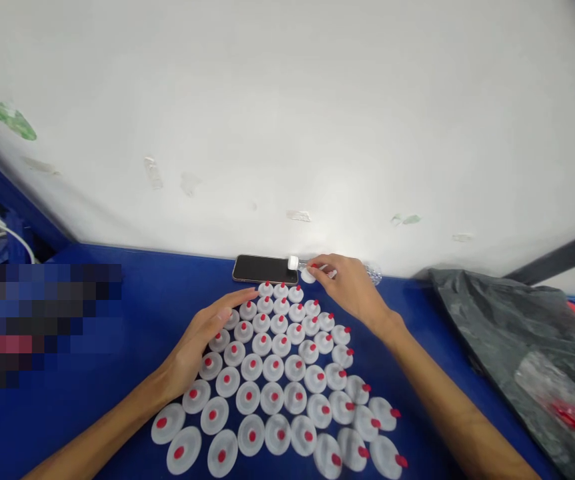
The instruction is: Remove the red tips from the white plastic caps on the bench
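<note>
Both hands are at work over a blue tabletop (132, 313). Red-tipped white discs (273, 368) stand on it in close rows that fan out toward the person, tips up or leaning. The right hand (345, 283) has 1 disc (308, 276) pinched between thumb and fingers, just beyond the far right end of the rows. The left hand (195, 343) is loosely spread along the rows' left edge, fingers extended, its foremost fingertip at or just beside a far-row disc; no grasp is visible.

Step in hand, as judged: handling a single disc at the far end of the group. The next move appears to call for a light release, clear of the neighbouring discs.

A dark-screened phone (262, 268) lies by the wall (287, 120); a clear bottle (374, 273) lies behind the right hand. A dark bag (467, 310) at right bears a clear packet (542, 373) with red contents.

Markings: no brand or label is legible. Scraps on the wall carry no readable writing.
</note>
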A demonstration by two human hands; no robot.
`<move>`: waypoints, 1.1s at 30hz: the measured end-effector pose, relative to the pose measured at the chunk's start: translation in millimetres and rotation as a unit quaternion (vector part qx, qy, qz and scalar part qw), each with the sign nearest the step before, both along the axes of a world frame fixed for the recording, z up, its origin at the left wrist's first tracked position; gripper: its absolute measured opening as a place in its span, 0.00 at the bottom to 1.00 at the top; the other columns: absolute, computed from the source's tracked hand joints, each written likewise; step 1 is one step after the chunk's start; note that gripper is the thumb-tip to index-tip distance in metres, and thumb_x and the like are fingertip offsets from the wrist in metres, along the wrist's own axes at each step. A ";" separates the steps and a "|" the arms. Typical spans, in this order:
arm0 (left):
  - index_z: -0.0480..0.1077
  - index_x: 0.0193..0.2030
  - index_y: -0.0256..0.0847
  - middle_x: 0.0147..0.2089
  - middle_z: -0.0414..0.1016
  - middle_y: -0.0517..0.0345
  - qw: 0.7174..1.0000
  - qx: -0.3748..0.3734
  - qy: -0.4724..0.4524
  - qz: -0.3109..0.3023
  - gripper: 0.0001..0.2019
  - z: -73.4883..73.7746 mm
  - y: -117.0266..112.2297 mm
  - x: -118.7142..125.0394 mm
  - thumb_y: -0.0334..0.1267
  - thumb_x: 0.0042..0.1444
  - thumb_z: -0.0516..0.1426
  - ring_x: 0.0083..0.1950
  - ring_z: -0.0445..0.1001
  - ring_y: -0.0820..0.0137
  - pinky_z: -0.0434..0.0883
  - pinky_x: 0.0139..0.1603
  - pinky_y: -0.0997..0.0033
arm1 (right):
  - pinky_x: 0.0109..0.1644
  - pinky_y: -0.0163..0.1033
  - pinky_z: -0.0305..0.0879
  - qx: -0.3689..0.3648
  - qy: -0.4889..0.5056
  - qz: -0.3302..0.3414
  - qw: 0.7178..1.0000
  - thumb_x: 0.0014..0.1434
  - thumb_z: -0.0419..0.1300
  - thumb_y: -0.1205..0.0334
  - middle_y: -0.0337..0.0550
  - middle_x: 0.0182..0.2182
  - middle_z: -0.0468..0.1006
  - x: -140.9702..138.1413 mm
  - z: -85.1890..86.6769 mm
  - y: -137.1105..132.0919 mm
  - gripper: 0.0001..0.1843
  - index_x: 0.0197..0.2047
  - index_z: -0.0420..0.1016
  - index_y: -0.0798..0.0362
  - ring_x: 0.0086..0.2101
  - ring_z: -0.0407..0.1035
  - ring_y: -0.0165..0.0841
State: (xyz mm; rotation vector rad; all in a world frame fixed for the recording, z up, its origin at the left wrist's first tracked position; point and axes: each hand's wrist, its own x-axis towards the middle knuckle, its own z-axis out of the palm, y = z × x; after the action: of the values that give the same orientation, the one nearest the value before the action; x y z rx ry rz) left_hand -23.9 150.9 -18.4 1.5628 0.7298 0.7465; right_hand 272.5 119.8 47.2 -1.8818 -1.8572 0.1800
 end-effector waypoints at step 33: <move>0.80 0.54 0.52 0.62 0.80 0.56 0.970 0.195 0.144 0.020 0.16 -5.8 -5.9 7.8 0.49 0.71 0.53 0.64 0.77 0.56 0.72 0.68 0.54 | 0.56 0.49 0.72 -0.023 0.073 0.113 0.991 0.66 0.68 0.56 0.43 0.51 0.74 -32.3 -43.4 -15.8 0.07 0.46 0.79 0.46 0.50 0.72 0.40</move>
State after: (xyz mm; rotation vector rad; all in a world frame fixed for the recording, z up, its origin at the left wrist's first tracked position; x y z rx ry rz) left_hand -16.1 144.9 -24.1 2.0494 0.8653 0.7307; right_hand 240.2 104.0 3.7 -1.6352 -1.9753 0.4286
